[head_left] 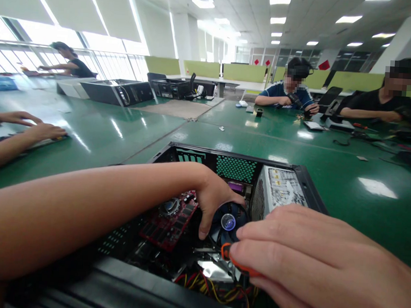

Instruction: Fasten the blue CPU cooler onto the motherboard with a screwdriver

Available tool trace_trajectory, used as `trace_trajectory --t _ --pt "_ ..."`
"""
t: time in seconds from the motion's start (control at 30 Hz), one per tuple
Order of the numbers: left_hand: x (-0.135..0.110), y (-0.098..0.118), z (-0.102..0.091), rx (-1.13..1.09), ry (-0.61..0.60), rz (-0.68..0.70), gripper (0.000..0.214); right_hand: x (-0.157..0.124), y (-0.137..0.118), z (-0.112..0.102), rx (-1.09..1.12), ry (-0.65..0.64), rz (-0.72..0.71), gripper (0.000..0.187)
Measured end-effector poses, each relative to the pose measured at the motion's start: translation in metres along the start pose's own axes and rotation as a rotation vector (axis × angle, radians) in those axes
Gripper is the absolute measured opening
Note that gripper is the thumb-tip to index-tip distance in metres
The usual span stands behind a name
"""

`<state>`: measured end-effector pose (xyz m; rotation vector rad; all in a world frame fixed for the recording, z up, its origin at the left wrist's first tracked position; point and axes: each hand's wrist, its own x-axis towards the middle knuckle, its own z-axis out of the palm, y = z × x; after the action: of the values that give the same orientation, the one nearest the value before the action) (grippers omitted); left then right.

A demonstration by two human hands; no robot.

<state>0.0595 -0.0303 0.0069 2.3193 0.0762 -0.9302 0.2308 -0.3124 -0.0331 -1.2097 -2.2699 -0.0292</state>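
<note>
An opened black computer case (304,178) lies before me with its inside facing up. My left hand (217,196) reaches in from the left, thumb and fingers curled round the rim of a black cooling fan (228,222) with a round hub label. My right hand (310,258) is closed on an orange-handled screwdriver (226,252) close to the fan's near edge; its tip is hidden. Left of the fan sits a red graphics card (170,221). A silver power supply (283,186) is at the right, and red, yellow and black cables (218,292) lie at the near side.
Green tables (151,127) stretch out beyond the case. Another person's hands (36,127) work at the left. Two people (289,89) sit across the table among parts and tools, and another sits far left. Other computer cases (119,90) stand at the back left.
</note>
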Motion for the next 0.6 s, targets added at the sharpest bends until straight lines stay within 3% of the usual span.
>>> trace_trajectory --t 0.43,0.6 --pt "-0.002 0.043 0.0 0.147 -0.026 -0.201 0.123 -0.012 -0.006 -0.021 0.004 0.04 0.006 0.028" --pt "-0.005 0.07 0.019 0.294 0.111 -0.307 0.142 -0.02 -0.012 -0.027 0.02 0.037 -0.005 0.027"
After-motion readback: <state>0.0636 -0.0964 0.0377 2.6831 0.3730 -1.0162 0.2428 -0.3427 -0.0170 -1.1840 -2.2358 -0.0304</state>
